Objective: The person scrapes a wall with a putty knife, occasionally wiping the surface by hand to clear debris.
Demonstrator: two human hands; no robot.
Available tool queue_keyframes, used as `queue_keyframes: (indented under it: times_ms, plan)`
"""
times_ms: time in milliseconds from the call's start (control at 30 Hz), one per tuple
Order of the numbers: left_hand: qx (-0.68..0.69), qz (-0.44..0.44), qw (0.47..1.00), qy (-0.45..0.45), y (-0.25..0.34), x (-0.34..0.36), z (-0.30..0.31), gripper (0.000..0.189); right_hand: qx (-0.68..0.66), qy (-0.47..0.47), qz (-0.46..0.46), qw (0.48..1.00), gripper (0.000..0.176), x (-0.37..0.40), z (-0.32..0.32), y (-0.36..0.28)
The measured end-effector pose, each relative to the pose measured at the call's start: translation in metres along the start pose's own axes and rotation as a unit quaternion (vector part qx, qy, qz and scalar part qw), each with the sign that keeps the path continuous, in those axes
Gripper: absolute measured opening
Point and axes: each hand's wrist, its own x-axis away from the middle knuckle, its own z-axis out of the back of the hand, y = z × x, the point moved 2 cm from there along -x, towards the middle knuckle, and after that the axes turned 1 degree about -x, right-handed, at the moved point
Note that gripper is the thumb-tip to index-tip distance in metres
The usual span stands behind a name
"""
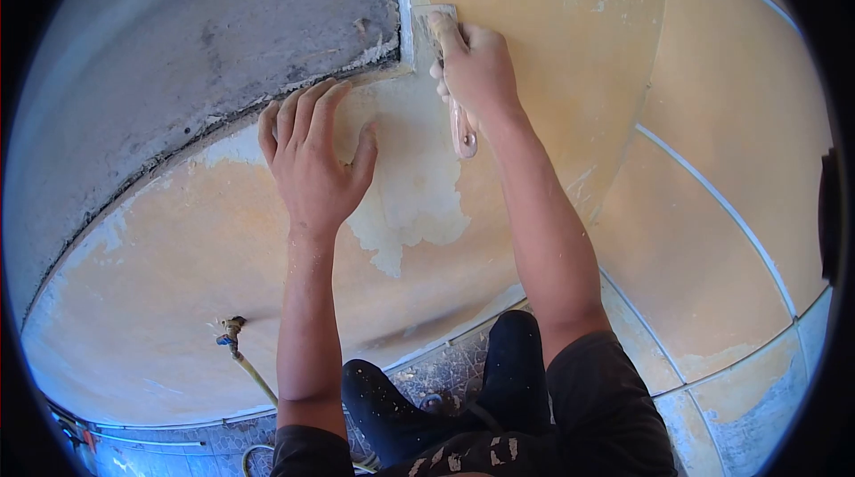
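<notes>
My right hand [476, 67] is closed round a putty knife [463, 131], its pale handle hanging below the fist and its blade flat on the wall near the corner of a grey recess. Spread fingers of my left hand [316, 152] rest at the lower edge of that recess [267, 32], holding nothing. Between and below the hands, the orange-tan wall [223, 245] has a bare whitish patch [410, 192] with ragged edges. A whitish vertical strip [403, 5] runs up the recess's side, left of the blade.
A brass tap [232, 330] with a hose [258, 381] sticks out of the wall at lower left. Tan panels [712, 219] with pale blue-white joints stand on the right. Below are my dark-clad legs [515, 361] and a patterned floor [436, 372].
</notes>
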Motion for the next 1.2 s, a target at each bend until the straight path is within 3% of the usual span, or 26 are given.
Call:
queue_keyframes:
  times_ms: [233,467,667,833,867,1000,1033,1133,1200]
  plan:
    - [-0.002,0.004,1.0,-0.007,0.0,0.0,0.003,0.046,0.007,0.002,-0.019,1.0,0.046,0.029,0.0,0.043]
    - [0.003,0.004,1.0,-0.01,-0.001,0.0,0.004,0.047,0.004,-0.004,-0.005,1.0,0.047,0.025,0.0,0.033]
    - [0.006,-0.019,1.0,0.013,-0.008,0.003,-0.001,0.046,-0.001,-0.035,-0.066,0.997,0.051,0.088,0.004,0.122]
    - [-0.008,-0.03,1.0,0.0,-0.009,0.005,0.0,0.05,-0.033,-0.094,-0.289,0.952,0.052,0.225,0.013,0.227]
    - [-0.013,-0.037,0.999,-0.005,-0.01,0.004,-0.001,0.05,-0.06,-0.089,-0.379,0.919,0.05,0.257,0.016,0.256]
    - [-0.024,-0.041,0.999,-0.013,-0.009,0.008,-0.005,0.054,-0.149,-0.062,-0.54,0.826,0.049,0.376,0.027,0.341]
    - [-0.034,-0.039,0.999,-0.019,-0.009,0.011,-0.006,0.058,-0.154,-0.061,-0.546,0.821,0.049,0.387,0.032,0.35]
    - [-0.093,-0.029,0.995,-0.032,-0.005,0.031,-0.012,0.066,-0.192,-0.049,-0.642,0.74,0.045,0.418,0.053,0.398]
    - [-0.109,-0.032,0.991,-0.067,-0.004,0.054,-0.017,0.072,-0.197,0.005,-0.631,0.751,0.045,0.412,0.057,0.407]
